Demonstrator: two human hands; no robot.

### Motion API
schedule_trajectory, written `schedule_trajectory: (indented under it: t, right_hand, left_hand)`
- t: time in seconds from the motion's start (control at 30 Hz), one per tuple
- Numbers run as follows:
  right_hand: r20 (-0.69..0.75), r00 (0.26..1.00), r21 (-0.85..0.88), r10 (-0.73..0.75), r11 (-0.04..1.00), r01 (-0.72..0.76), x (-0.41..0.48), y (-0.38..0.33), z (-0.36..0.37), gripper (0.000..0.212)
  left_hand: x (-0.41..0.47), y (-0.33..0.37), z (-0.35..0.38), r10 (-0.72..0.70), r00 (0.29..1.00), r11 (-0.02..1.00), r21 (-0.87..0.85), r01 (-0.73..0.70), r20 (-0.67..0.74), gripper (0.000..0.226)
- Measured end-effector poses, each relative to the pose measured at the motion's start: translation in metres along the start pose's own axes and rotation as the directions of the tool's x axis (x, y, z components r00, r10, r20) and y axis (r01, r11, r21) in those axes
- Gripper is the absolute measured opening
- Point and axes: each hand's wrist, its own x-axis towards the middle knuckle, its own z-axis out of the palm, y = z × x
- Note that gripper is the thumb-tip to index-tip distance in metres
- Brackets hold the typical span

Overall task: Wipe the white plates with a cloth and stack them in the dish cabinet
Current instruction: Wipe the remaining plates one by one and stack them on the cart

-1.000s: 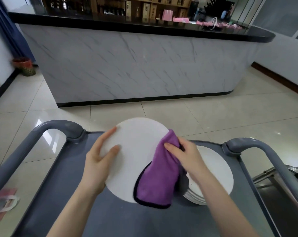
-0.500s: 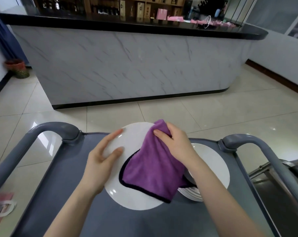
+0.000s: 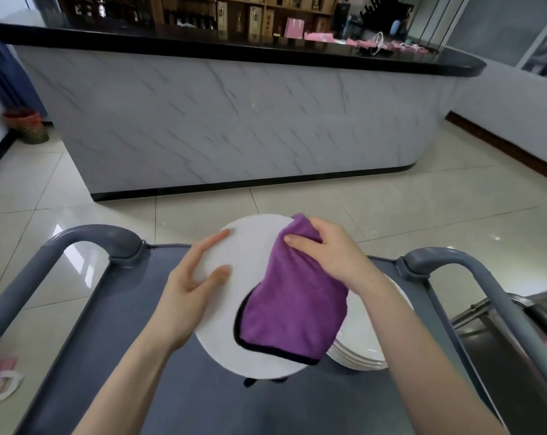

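Just then, the left hand (image 3: 187,296) gripped the tilted plate (image 3: 219,334) by its left rim while the right hand (image 3: 325,255), pinching the cloth (image 3: 294,312), pressed its upper right, over the stack (image 3: 360,334).

plate (image 3: 222,324): smooth matt white | cloth (image 3: 294,309): fuzzy purple microfibre | cart (image 3: 124,324): matt grey plastic

Open cart deck (image 3: 109,340) left of the plate (image 3: 250,246); plate stack (image 3: 366,334) just right.
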Motion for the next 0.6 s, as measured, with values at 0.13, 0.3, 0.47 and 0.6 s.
schedule_trajectory:
  t: [0.13, 0.3, 0.47, 0.6]
  right_hand:
    - [-0.039, 0.999, 0.159, 0.028, 0.987, -0.021, -0.006, 0.011, 0.008, 0.012]
    - [-0.301, 0.895, 0.650, 0.330, 0.758, -0.061, -0.046, 0.044, 0.060, 0.016]
    - [-0.348, 0.806, 0.730, 0.478, 0.678, -0.086, -0.055, 0.051, 0.070, 0.009]
    - [-0.266, 0.949, 0.458, 0.172, 0.888, -0.032, -0.040, 0.051, 0.023, 0.010]
  left_hand:
    - [-0.004, 0.003, 0.004, -0.002, 0.996, 0.998, -0.057, -0.003, -0.088, 0.050]
    - [-0.013, -0.006, 0.022, -0.029, 0.932, 0.988, -0.151, -0.028, -0.361, 0.050]
    - [-0.016, -0.017, 0.024, -0.059, 0.972, 0.998, -0.022, 0.055, -0.225, 0.063]
    - [0.004, -0.001, -0.006, 0.004, 1.000, 0.982, 0.187, -0.006, 0.008, 0.065]
